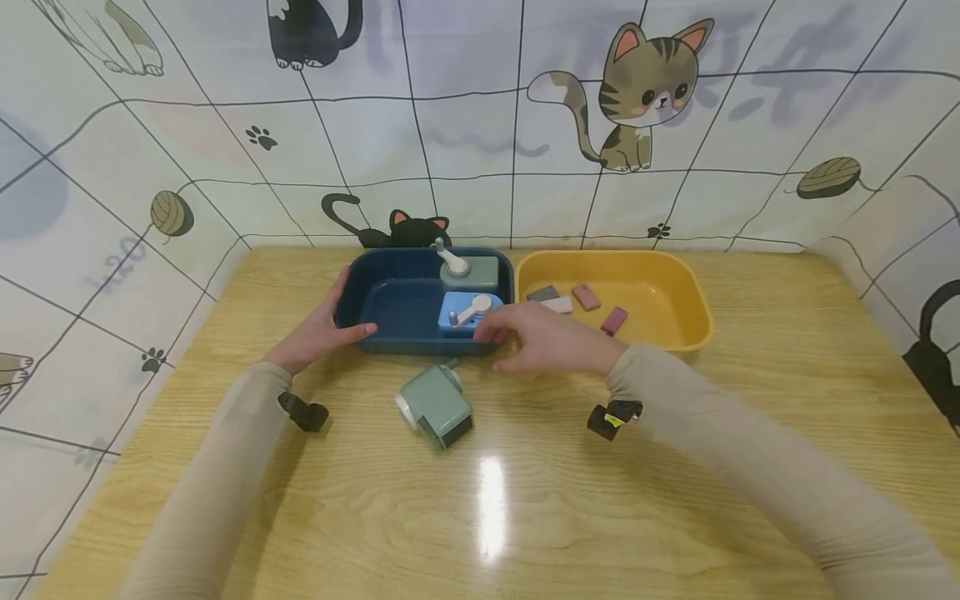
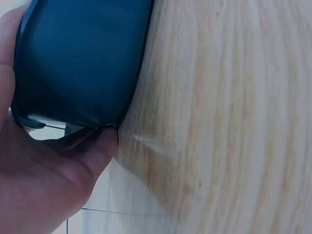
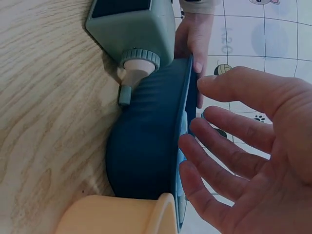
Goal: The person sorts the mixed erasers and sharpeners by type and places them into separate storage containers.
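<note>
My left hand (image 1: 318,329) grips the left end of a dark blue basin (image 1: 386,344), fingers along its outer side and thumb at the front rim. Inside, at the right, lie a green hand-crank pencil sharpener (image 1: 480,272) and a light blue one (image 1: 457,308), each with a white crank. My right hand (image 1: 543,337) hovers over the basin's front right corner. Its fingers are loosely bent and hold nothing, as the right wrist view of the hand (image 3: 248,141) shows. Another green crank sharpener (image 1: 438,404) lies on the table in front of the basin.
A yellow basin (image 1: 693,312) stands against the blue one's right end. Several small eraser-like blocks, among them a pink one (image 1: 586,297) and a dark pink one (image 1: 615,321), lie in it. A cat-printed sheet (image 1: 465,142) rises behind the wooden table (image 1: 570,500).
</note>
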{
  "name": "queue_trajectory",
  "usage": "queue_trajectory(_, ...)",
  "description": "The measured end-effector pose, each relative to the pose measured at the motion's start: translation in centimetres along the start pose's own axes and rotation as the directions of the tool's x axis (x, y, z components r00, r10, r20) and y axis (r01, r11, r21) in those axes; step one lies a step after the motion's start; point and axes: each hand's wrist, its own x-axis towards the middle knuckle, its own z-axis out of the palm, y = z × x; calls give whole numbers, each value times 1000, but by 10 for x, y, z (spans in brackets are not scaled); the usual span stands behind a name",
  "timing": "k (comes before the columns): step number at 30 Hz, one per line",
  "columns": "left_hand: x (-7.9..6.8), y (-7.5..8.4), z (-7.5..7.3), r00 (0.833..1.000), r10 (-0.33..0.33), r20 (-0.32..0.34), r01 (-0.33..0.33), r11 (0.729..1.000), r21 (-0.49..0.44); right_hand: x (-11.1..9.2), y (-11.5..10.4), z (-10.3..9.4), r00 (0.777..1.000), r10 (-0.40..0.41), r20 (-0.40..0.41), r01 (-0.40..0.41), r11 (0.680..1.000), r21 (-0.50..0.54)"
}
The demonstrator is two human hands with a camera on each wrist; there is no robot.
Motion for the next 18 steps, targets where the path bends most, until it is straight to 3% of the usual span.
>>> queue_trajectory(4,-1,3,0,1000,-12,8,12,1000,-4,0,2,5,1000,-7,20,6,1000,18)
queue_trajectory(13,-14,34,1,1000,-7,22,7,999,-42,0,5,15,999,-8,45,6,999,32)
queue_trajectory(18,-16,37,1,1000,-17,11,17,1000,-15,1,7,21,997,-29,74,26,999,41)
